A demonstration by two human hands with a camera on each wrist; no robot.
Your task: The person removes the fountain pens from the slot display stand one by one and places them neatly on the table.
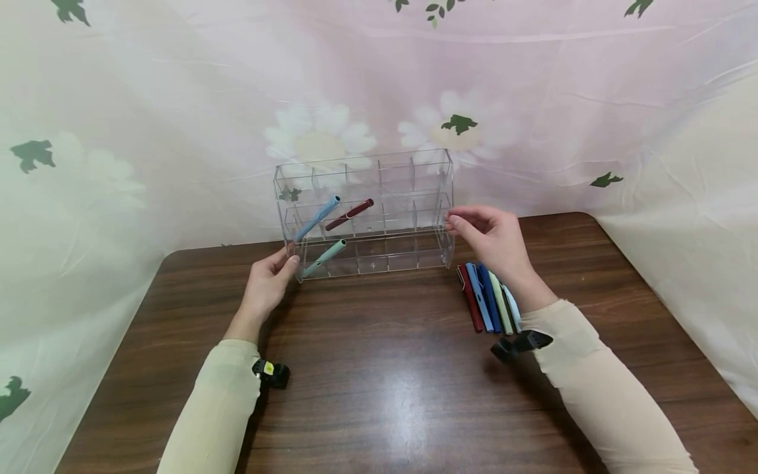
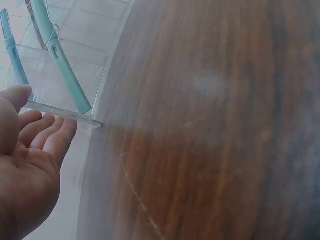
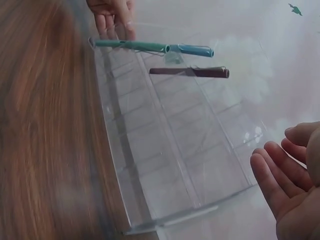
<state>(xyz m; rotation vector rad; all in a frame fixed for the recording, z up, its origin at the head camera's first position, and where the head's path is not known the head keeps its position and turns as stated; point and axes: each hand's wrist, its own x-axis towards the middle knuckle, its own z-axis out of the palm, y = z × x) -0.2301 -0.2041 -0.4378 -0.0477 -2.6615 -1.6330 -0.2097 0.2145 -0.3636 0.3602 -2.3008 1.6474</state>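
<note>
A clear acrylic organizer (image 1: pixel 379 174) stands at the back of the brown table (image 1: pixel 385 395). A blue pen (image 1: pixel 316 218), a dark red pen (image 1: pixel 349 214) and a teal pen (image 1: pixel 322 258) lean in its left compartments. My left hand (image 1: pixel 283 262) lies with straight fingers against the organizer's left front corner; the left wrist view shows the fingers (image 2: pixel 47 130) by the organizer's edge (image 2: pixel 65 114) under the teal pen (image 2: pixel 60 57). My right hand (image 1: pixel 460 222) hovers at the right end wall, fingers (image 3: pixel 272 175) relaxed and holding nothing.
Several pens (image 1: pixel 488 296) in red, blue, green and pale tones lie side by side on the table, partly under my right wrist. A flowered cloth (image 1: pixel 177 99) hangs behind and at both sides of the table.
</note>
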